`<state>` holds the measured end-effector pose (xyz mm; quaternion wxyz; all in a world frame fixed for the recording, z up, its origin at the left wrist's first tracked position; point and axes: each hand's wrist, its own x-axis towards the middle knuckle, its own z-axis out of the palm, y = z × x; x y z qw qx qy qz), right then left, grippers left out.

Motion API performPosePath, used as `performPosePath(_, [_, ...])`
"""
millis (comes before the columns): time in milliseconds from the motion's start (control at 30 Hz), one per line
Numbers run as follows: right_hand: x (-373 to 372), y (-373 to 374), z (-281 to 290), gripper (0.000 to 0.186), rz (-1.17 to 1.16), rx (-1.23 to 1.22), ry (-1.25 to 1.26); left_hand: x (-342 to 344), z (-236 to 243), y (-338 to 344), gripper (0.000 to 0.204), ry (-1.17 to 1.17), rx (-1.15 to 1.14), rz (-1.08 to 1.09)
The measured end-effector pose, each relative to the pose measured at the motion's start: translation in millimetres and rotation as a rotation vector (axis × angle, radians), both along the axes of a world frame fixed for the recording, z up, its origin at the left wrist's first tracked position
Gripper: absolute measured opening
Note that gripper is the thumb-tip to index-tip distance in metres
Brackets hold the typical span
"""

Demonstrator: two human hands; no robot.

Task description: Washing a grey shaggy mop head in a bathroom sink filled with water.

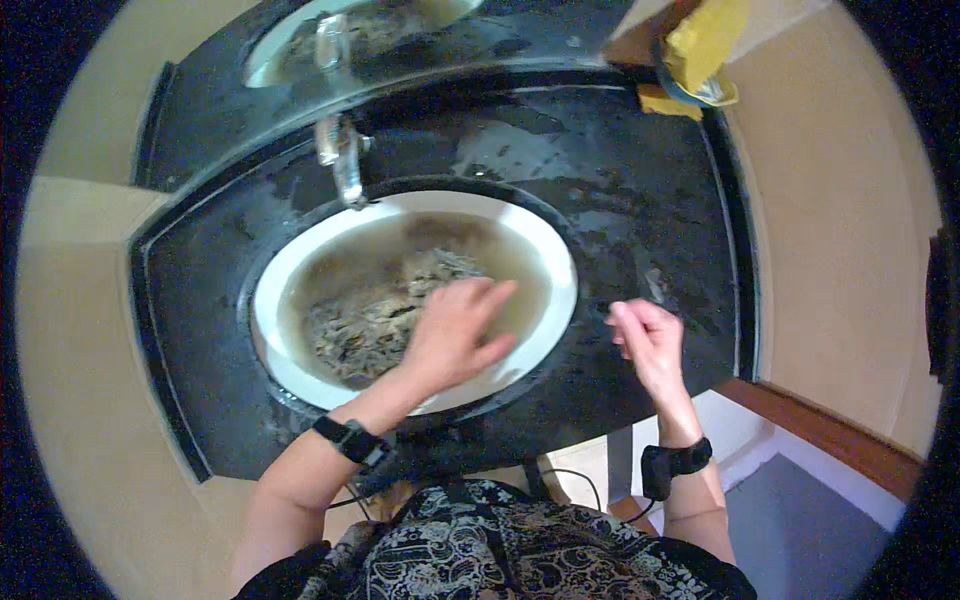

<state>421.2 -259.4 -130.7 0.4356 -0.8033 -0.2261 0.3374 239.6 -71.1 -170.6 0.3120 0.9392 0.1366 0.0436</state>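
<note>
One left hand (458, 328), fingers apart, was over one sodden grey clump (365, 332) in one washbasin (562, 285); right of it, one right hand (652, 345) curled its fingers together.

Left hand (452, 332) spread over a sodden grey mass (365, 335) in an oval white washbasin (563, 285) of murky water (512, 250); the right hand (648, 345), loosely curled, hangs above the black countertop (620, 190)

Black counter (650, 200), glossy in patches; white oval basin (562, 280); murky brownish-grey water (525, 265) around a mottled grey-brown clump (375, 335). Silver tap (347, 170) near the counter's back edge; bright yellow item (708, 40) by its back right corner. Black garment (470, 550), ornate pale print, at the front edge.
</note>
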Motion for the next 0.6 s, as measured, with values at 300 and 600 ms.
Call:
performPosePath(300, [-67,155,-140,0.062,0.445,-0.017,-0.454,-143,-74,73,0.074,0.603,0.101,0.544])
performPosePath(600, [-139,201,-126,0.055,0.600,-0.330,-0.281,-146,-98,84,0.025,0.350,0.101,0.455])
